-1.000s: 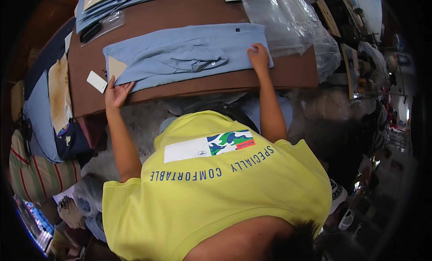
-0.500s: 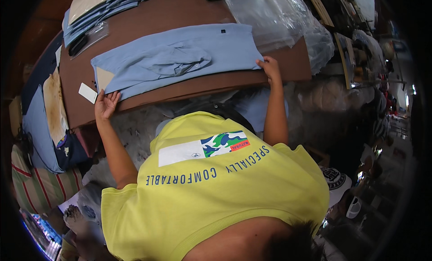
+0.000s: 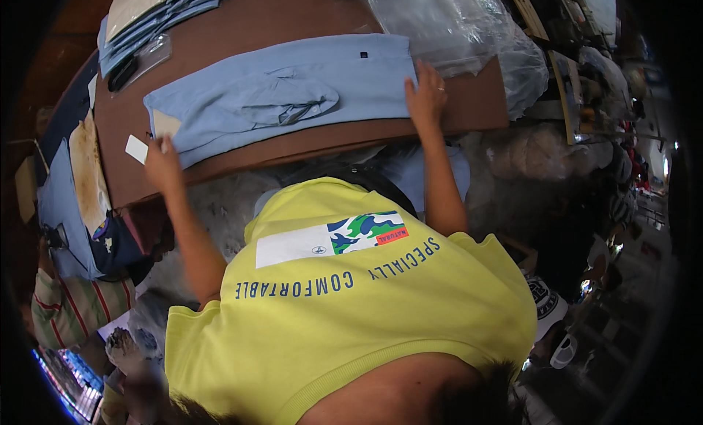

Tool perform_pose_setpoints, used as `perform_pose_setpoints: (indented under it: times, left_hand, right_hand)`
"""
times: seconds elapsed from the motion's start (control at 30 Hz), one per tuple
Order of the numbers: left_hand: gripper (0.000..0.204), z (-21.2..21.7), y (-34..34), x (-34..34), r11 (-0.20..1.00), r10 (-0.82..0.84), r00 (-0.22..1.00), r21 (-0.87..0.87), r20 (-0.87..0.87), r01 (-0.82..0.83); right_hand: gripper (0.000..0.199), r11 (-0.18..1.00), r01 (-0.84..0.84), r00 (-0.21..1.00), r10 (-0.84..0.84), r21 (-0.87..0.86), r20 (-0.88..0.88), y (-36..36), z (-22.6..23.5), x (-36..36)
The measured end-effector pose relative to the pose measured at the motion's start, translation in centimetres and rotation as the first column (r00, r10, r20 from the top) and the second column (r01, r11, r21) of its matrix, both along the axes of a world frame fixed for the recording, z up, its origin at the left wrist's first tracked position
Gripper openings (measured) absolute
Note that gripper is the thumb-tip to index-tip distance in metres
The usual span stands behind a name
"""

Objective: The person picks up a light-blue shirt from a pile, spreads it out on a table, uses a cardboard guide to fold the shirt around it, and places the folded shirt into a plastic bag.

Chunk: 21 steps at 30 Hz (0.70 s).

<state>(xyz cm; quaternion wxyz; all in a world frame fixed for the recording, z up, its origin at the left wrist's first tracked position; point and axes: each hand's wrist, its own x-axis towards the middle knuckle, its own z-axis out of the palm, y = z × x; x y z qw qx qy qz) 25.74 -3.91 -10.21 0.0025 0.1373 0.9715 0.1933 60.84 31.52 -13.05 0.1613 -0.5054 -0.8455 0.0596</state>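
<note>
A folded light blue shirt [image 3: 366, 81] lies lengthwise across the brown table, with loose folds bunched on its middle. At its left end a beige card [image 3: 165, 123] shows from under the cloth. My left hand [image 3: 162, 165] is by that end, next to a white tag [image 3: 137, 149]. Its fingers are blurred, so I cannot make out whether they grip the card, the cloth or nothing. My right hand [image 3: 426, 97] rests at the shirt's right edge, fingers stretched out and apart, holding nothing.
Folded blue shirts [image 3: 157, 22] are stacked at the far left of the brown table [image 3: 293, 19], beside a small clear bag [image 3: 150, 59] with a black item. Clear plastic bags [image 3: 439, 30] cover the far right. To the left, a person's striped sleeve [image 3: 80, 308] shows.
My right hand has let go of the shirt's near right corner and moved up along its right edge, fingers extended. My left hand has turned and shifted slightly left, toward the tag.
</note>
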Motion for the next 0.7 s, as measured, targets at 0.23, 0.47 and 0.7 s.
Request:
perform_pose_setpoints:
  times: [0.23,0.47,0.7]
  left_hand:
    - [0.056,-6.9,11.1,6.0,0.896,-0.442,0.837,-0.117,-0.322,0.429]
    - [0.053,-2.7,15.1,10.0,0.876,-0.471,0.806,-0.084,-0.359,0.475]
    - [0.054,-5.7,21.8,15.3,0.546,-0.832,0.509,-0.161,-0.222,0.822]
  right_hand:
    - [0.057,0.97,-0.159,0.986,0.146,0.182,0.085,0.0,-5.4,-3.0]
    - [0.063,0.983,0.128,0.981,-0.145,-0.132,-0.129,0.3,-2.5,-1.0]
    - [0.064,0.869,0.015,0.987,-0.092,-0.494,-0.132,5.0,-2.7,-1.4]
